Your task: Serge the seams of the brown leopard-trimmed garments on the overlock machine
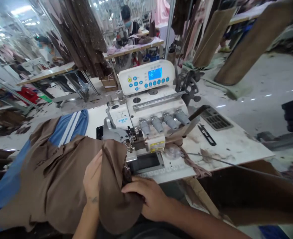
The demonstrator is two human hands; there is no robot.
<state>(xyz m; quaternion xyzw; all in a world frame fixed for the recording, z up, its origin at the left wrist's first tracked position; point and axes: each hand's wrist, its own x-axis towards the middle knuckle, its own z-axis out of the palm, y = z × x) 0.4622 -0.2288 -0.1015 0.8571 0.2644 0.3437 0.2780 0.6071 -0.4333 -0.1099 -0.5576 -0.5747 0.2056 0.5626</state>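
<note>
Brown fabric [69, 179] drapes over the left of the sewing table and bunches up in front of the white overlock sewing machine [122, 116]. Its raised edge lies close to the presser foot [131, 156]. My left hand [93, 176] grips this fabric from the left, its fingertips partly hidden behind a fold. Between thumb and fingers, my right hand [151, 199] pinches the fabric's right edge, near a small dark, spotted patch. Blue cloth with white stripes [70, 127] lies beneath the brown fabric.
Black thread snips [207, 135] lie on the white tabletop [246, 146], right of the machine. A thin cord [226, 163] crosses its front right edge. Brown fabric rolls [251, 46] stand behind at right. Co-workers [133, 28] sit at other tables beyond hanging garments [84, 36].
</note>
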